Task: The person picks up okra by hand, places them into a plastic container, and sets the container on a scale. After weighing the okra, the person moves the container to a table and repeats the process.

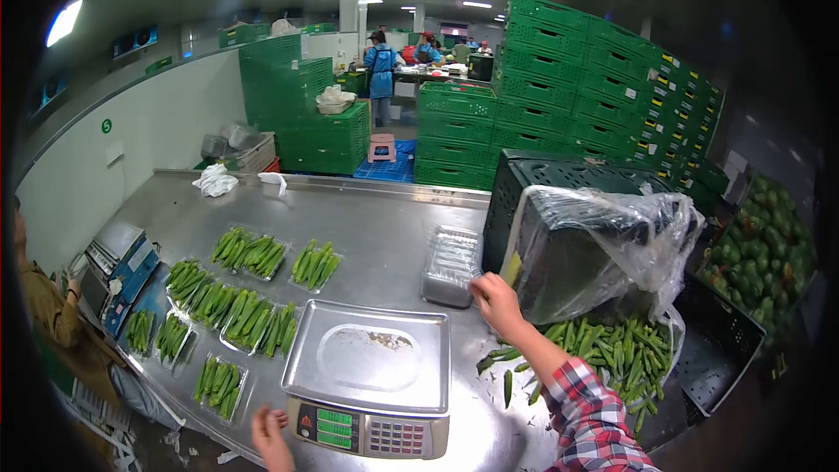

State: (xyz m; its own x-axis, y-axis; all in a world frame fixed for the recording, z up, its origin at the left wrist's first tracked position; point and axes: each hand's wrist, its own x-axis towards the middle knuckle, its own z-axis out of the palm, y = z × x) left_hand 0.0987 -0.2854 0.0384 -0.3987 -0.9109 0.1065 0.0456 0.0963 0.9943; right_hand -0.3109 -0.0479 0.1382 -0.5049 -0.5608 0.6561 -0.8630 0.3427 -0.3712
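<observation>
My right hand [496,301] is at the right edge of a stack of clear plastic trays [453,264], its fingers curled together; whether they grip a tray is too small to tell. My left hand [272,439] is beside the lower left corner of the scale [367,433], fingers bent and partly blurred. The scale's metal pan [371,363] holds only small brown scraps. Left of it lie several clear trays of green okra [249,319]. Loose okra [612,350] spills from a plastic-lined dark crate [559,253] on the right, below my right forearm.
A co-worker [61,315] stands at the left beside a blue machine [131,275]. White plastic [215,181] lies at the table's far edge [350,183]. Behind rise green crates [568,79]; people [381,70] work farther back. Green produce [760,253] is piled at the right.
</observation>
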